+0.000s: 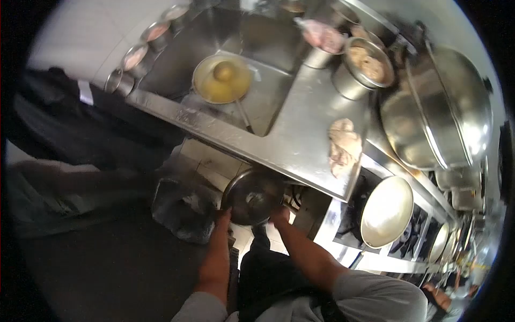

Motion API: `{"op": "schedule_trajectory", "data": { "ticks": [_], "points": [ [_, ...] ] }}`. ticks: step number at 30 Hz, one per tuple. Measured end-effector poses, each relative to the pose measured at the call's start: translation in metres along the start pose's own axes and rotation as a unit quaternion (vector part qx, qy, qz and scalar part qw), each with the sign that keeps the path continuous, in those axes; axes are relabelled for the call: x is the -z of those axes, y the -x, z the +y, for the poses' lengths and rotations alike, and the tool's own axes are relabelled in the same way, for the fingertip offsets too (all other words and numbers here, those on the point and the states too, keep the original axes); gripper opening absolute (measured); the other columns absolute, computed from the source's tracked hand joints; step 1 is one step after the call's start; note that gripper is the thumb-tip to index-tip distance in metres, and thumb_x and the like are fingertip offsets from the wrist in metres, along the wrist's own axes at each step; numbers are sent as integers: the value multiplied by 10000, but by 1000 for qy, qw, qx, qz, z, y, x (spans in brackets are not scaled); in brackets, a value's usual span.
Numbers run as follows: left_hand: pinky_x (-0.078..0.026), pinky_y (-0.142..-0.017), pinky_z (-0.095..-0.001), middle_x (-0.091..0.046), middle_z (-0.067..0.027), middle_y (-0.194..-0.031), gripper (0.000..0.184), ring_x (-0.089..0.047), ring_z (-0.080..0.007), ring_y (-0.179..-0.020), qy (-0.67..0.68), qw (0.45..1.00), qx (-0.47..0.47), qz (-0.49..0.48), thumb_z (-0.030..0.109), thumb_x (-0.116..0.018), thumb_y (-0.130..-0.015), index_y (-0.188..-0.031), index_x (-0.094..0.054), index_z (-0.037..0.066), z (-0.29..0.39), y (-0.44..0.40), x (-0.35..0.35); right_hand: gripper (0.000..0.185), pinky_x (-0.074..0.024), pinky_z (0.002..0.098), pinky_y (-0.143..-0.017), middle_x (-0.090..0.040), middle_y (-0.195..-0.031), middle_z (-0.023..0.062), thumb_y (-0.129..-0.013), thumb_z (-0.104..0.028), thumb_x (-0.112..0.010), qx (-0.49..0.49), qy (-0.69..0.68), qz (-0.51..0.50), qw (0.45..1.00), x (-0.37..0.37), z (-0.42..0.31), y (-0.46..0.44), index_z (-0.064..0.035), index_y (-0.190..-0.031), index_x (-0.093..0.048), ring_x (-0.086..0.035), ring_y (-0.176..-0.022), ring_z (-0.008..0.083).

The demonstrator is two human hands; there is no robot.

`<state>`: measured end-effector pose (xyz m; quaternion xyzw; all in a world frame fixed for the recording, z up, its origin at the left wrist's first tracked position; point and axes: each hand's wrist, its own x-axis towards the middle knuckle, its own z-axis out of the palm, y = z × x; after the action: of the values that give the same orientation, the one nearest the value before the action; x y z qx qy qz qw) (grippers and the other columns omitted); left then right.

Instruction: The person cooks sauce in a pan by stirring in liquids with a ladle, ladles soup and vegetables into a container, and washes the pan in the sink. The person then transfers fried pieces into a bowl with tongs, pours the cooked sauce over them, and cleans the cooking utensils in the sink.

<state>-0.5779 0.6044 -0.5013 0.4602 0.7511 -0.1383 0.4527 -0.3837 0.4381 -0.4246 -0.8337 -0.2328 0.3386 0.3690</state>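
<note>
Both hands are at the near rim of a round dark metal bowl (240, 194), low in front of the counter. At its left side, my left hand (224, 217) closes on the rim. On the right side my right hand (279, 215) grips the rim too. Something small and pale, perhaps a reflection, shows in the middle of the bowl; I cannot make it out. Just left of my left hand stands a dark container with what looks like a clear plastic liner (182, 214).
Beyond the counter edge, a metal sink (268, 32) holds a pan of yellow liquid (221, 88). A crumpled cloth (344, 146) lies on the steel counter near metal pots (351, 80). A white frying pan (387, 212) sits on the stove at right. A person in dark clothes (96, 121) stands left.
</note>
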Motion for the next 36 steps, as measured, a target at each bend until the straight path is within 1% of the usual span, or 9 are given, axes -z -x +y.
{"op": "schedule_trajectory", "data": {
  "ticks": [3,7,10,13,20,25,30,33,36],
  "points": [
    [-454,-899,-457,-531,-199,-1251,714,-540,-343,-1109,29,991,-28,-124,456,-651,-840,-1345,-451,-7,-15,33,54,263,-531,353,-464,-662,-689,149,-848,-217,-598,-139,65,-160,975,32,-20,58,36,-876,-665,-638,-496,244],
    [-480,-818,-486,-618,-183,-1078,572,-605,-353,-929,40,987,-58,-145,353,-683,-812,-1255,-549,16,-43,103,121,331,-556,314,-493,-664,-727,155,-859,-256,-624,-194,-115,-135,965,103,-80,143,73,-892,-627,-668,-561,230],
    [-496,-756,-438,-634,-167,-996,427,-607,-305,-838,165,970,-172,-52,119,-632,-699,-1106,-606,-6,-12,185,173,391,-569,339,-516,-663,-860,178,-889,-281,-589,-18,-142,-179,973,126,-80,172,85,-1023,-566,-690,-710,246],
    [-501,-662,-382,-643,-154,-872,356,-616,-265,-752,206,931,-288,89,57,-556,-649,-982,-630,-43,25,294,219,380,-572,347,-534,-650,-966,158,-929,-280,-543,-136,-312,-243,908,184,-134,197,62,-1094,-536,-689,-829,266],
    [-472,-610,-327,-653,-135,-685,193,-607,-164,-622,151,765,-552,297,56,-570,-700,-829,-670,-47,136,487,308,373,-539,279,-543,-640,-1039,112,-933,-332,-575,6,-273,-196,942,323,-140,292,9,-1084,-567,-695,-839,232],
    [-486,-681,-441,-659,-211,-847,243,-612,-412,-782,22,647,-520,557,230,-629,-774,-914,-671,35,232,489,358,274,-493,260,-538,-660,-776,44,-901,-262,-633,-35,-264,1,964,376,-50,336,0,-967,-596,-651,-663,137],
    [-489,-650,-425,-689,-138,-868,246,-653,-313,-747,-113,599,-521,598,286,-547,-875,-1001,-668,114,295,504,384,309,-507,341,-658,-669,-782,138,-868,-290,-637,-101,-118,293,943,407,-12,396,13,-918,-610,-650,-675,236],
    [-506,-622,-415,-712,-90,-901,223,-671,-296,-749,-85,252,-657,705,208,-635,-781,-965,-715,110,355,426,456,310,-507,371,-695,-677,-831,155,-858,-310,-639,-169,-86,365,912,409,-22,429,-12,-942,-616,-659,-756,294],
    [-513,-619,-370,-718,-48,-881,176,-678,-226,-731,-131,185,-619,752,182,-656,-750,-896,-723,109,362,479,452,407,-509,394,-733,-682,-901,148,-878,-405,-592,-187,2,313,931,395,-15,450,-18,-1004,-604,-661,-824,327]
  ]
}}
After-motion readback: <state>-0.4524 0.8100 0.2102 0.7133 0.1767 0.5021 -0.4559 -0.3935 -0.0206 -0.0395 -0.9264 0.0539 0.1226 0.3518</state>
